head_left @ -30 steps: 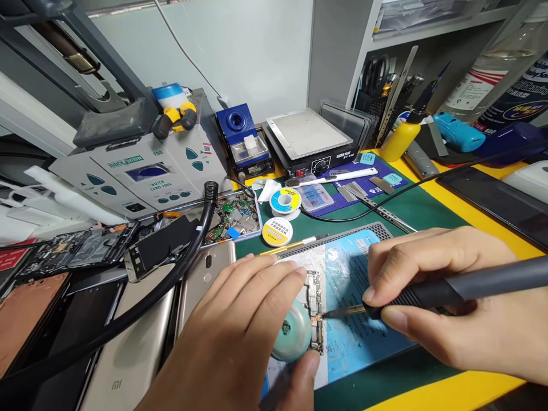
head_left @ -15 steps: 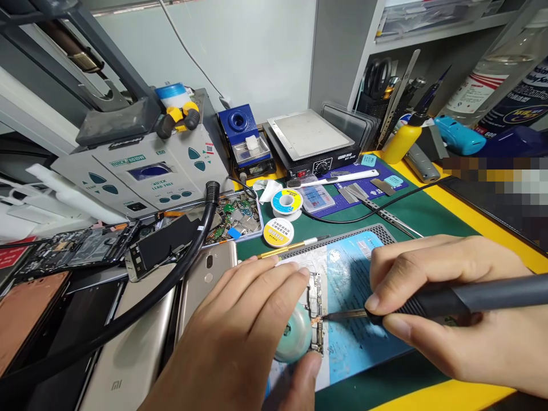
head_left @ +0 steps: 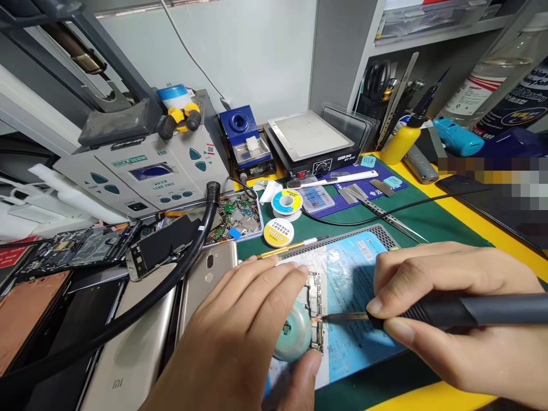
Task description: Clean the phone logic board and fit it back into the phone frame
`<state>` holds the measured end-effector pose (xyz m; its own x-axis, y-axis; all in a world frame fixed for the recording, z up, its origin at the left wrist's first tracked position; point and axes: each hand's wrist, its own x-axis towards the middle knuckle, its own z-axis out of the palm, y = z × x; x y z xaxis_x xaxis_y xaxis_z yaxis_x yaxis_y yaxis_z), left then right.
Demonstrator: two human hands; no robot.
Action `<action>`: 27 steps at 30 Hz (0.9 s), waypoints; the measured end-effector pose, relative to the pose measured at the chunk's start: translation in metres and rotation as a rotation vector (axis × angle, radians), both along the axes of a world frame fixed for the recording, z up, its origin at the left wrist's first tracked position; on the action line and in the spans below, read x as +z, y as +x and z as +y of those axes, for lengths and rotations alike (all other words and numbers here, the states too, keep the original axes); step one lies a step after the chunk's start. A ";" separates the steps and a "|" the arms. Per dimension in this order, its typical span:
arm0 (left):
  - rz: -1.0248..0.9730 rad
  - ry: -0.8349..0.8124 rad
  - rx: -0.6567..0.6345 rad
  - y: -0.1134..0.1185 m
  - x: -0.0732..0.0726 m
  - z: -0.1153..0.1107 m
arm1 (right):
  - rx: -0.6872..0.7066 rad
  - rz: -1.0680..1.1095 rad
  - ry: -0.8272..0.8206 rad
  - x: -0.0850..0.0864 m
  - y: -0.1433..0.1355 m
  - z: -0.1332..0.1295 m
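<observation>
Your right hand [head_left: 449, 314] pinches the soldering iron [head_left: 428, 311], its tip touching the small circuit board [head_left: 315, 297] on the blue mat [head_left: 355, 279]. Your left hand [head_left: 240, 337] presses a round teal reel [head_left: 293, 334] beside it. The board looks thin and easy to break; hold its edges. Your hand hides part of it.

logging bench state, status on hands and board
Right hand grips soldering iron, tip on circuit board. Left hand holds round wick spool against it. Nothing blocking.
</observation>
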<state>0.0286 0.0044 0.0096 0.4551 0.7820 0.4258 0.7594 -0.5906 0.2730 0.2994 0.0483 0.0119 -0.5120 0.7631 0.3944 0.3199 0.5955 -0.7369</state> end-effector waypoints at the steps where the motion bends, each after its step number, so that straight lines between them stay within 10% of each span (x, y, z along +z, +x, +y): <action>1: -0.005 0.003 0.000 0.000 -0.001 -0.001 | 0.000 0.000 -0.008 0.001 0.000 0.001; 27: 0.018 0.011 0.004 -0.002 -0.004 -0.004 | -0.024 -0.018 0.022 -0.001 -0.002 -0.004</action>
<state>0.0266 0.0003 0.0052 0.4594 0.7795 0.4257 0.7669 -0.5900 0.2526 0.2972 0.0439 0.0105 -0.5008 0.7665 0.4021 0.3470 0.6033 -0.7180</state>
